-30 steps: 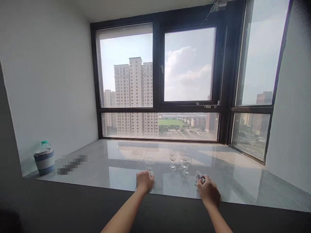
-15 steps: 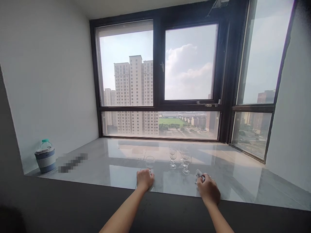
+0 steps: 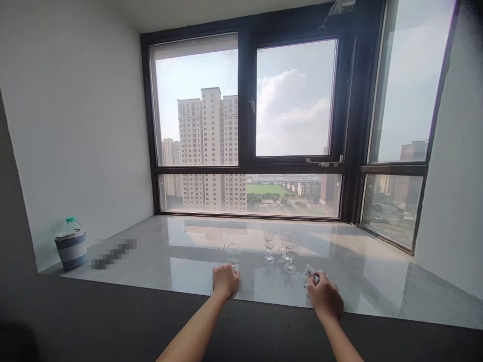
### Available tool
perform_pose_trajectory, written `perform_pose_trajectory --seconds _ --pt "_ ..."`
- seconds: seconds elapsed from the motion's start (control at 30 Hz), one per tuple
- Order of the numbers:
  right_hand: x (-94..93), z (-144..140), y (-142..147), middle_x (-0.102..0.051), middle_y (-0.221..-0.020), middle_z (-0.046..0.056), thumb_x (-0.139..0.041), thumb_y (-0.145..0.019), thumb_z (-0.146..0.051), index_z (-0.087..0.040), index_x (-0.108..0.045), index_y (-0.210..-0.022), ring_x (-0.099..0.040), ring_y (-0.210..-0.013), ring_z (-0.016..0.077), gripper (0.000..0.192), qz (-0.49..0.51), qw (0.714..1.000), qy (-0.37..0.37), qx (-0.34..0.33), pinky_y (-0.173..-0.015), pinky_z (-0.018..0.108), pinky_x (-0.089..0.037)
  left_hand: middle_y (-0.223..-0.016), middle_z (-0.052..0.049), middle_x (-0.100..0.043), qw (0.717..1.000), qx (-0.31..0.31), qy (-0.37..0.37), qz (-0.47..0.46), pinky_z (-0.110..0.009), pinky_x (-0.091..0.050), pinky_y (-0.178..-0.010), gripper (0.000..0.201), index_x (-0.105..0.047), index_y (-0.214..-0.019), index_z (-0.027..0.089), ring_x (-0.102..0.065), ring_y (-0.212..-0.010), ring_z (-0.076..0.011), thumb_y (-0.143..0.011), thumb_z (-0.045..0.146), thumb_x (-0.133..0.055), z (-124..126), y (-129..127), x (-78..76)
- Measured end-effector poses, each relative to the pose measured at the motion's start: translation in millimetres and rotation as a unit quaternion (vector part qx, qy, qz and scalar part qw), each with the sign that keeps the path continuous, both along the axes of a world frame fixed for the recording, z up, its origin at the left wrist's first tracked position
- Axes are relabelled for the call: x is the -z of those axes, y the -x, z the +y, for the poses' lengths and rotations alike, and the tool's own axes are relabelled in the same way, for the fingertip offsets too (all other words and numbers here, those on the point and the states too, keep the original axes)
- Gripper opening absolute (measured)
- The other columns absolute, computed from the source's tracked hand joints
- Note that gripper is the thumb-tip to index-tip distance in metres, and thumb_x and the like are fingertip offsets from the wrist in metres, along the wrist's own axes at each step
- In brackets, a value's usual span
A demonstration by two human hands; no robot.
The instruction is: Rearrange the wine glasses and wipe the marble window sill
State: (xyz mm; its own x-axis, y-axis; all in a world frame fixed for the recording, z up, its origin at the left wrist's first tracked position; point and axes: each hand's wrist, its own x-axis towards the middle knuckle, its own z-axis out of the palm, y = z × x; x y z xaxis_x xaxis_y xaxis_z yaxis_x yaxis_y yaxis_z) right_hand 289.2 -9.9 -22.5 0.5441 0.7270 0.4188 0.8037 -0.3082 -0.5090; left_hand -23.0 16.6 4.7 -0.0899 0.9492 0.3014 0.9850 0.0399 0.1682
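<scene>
My left hand (image 3: 225, 280) is closed around the stem of a clear wine glass (image 3: 233, 251) near the front edge of the windowsill. The bowl stands upright above my fingers; the stem and foot are mostly covered. To the right, my right hand (image 3: 325, 293) grips a crumpled whitish cloth (image 3: 309, 272), which sticks out past the thumb and fingers above the sill. Between the hands and farther back, several stemmed glasses stand upright in a group, among them a front glass (image 3: 290, 251) and a left glass (image 3: 269, 246).
The glossy grey windowsill (image 3: 151, 266) ends in a front edge close to me. At its far left stands a blue and white bin (image 3: 71, 251) with a green-capped bottle (image 3: 70, 224) in it. A dark-framed window (image 3: 245, 169) rises behind, with white walls at both sides.
Almost nothing differs. The whole view has shifted very slightly; both hands keep their grips and the glasses stay where they were.
</scene>
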Motion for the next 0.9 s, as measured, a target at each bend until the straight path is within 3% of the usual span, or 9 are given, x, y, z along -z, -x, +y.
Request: perform_pose_trajectory --seconds 0.9 --pt "-2.9 -3.0 1.9 -0.066 -0.097 0.011 -0.044 -0.091 -0.029 -0.019 -0.061 -0.110 -0.061 -0.096 0.0247 0.028 0.006 1.000 0.001 -0.006 -0.069 0.029 -0.040 -0.095 -0.015 -0.072 1.000 -0.005 0.008 -0.003 -0.038 -0.038 -0.088 0.041 -0.073 -0.094 0.014 -0.064 -0.094 -0.0266 -0.090 0.040 -0.041 -2.2 -1.1 -2.1"
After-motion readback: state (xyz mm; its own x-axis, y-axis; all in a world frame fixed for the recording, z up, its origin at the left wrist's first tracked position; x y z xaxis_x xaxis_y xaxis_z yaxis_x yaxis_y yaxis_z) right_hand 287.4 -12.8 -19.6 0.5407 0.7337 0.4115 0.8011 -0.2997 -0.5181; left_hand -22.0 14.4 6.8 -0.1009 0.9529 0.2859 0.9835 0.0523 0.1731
